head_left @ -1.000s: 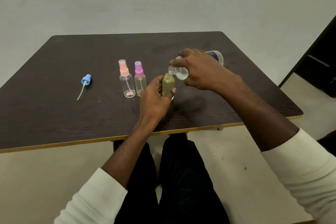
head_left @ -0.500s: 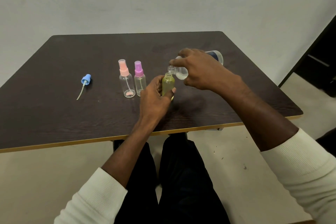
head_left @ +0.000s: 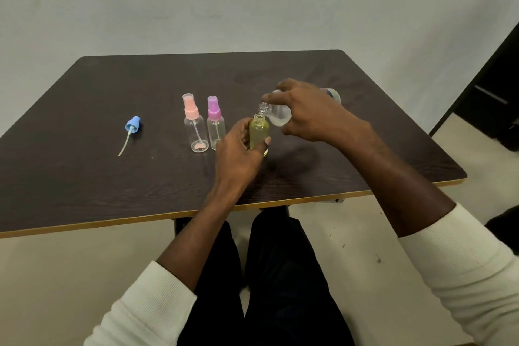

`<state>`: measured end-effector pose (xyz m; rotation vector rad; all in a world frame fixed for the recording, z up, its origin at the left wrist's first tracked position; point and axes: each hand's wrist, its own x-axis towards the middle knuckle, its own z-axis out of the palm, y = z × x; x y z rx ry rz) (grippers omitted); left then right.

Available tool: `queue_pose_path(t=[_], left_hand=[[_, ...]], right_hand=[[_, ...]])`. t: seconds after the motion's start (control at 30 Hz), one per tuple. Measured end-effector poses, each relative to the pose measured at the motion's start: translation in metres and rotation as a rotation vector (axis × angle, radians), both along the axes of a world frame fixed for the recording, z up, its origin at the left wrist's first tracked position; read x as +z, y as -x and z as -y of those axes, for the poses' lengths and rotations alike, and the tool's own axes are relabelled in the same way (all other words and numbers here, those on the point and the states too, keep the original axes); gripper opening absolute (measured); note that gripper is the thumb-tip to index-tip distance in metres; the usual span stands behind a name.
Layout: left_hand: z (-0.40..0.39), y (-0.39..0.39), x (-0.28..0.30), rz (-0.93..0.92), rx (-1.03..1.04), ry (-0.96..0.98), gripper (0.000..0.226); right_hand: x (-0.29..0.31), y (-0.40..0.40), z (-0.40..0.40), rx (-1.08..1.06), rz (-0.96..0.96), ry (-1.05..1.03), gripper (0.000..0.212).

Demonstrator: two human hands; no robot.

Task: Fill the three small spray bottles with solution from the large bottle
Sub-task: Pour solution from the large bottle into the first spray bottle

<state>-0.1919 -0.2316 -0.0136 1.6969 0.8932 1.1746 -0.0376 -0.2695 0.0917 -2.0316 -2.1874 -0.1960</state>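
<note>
Pouring is under way at the centre of the frame: the right hand (head_left: 309,111) wraps its curled fingers around a large clear bottle (head_left: 276,114), tipped almost flat so its open threaded neck points left, just above and beside the mouth of a small uncapped bottle (head_left: 259,135). That small bottle stands upright on the dark wood-grain table (head_left: 84,177) and holds yellowish liquid nearly to its shoulder. The left hand (head_left: 238,152) grips it from the near side, thumb and fingers curled round its body. Whether liquid is passing between the two mouths cannot be told. Just left of this, two more small spray bottles stand upright side by side, both clear and capped: one with a purple cap (head_left: 215,126), and one with a pink cap (head_left: 194,128) further left. Well apart, toward the left of the table, a blue spray head (head_left: 132,124) lies on its side, its thin dip tube trailing toward the near edge. White sleeves cover both forearms at the bottom of the frame.
</note>
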Motion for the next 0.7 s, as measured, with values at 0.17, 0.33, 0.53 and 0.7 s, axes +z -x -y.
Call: queue_pose_path(t=[0.17,0.33,0.53,0.7], left_hand=[[0.002,0.0,0.001,-0.002,0.009,-0.001,0.041],[0.001,0.0,0.002,0.003,0.009,0.02,0.041],[0.001,-0.001,0.002,-0.011,0.009,0.034,0.039],[0.0,-0.001,0.002,-0.032,0.017,0.03,0.041]], right_hand=[[-0.01,-0.006,-0.006,-0.006,-0.212,-0.03,0.07],[-0.013,-0.005,-0.007,-0.025,-0.548,-0.222,0.067],[-0.02,-0.004,-0.007,-0.135,-1.026,-0.398,0.056],[-0.03,-0.007,-0.008,-0.196,-1.136,-0.441,0.055]])
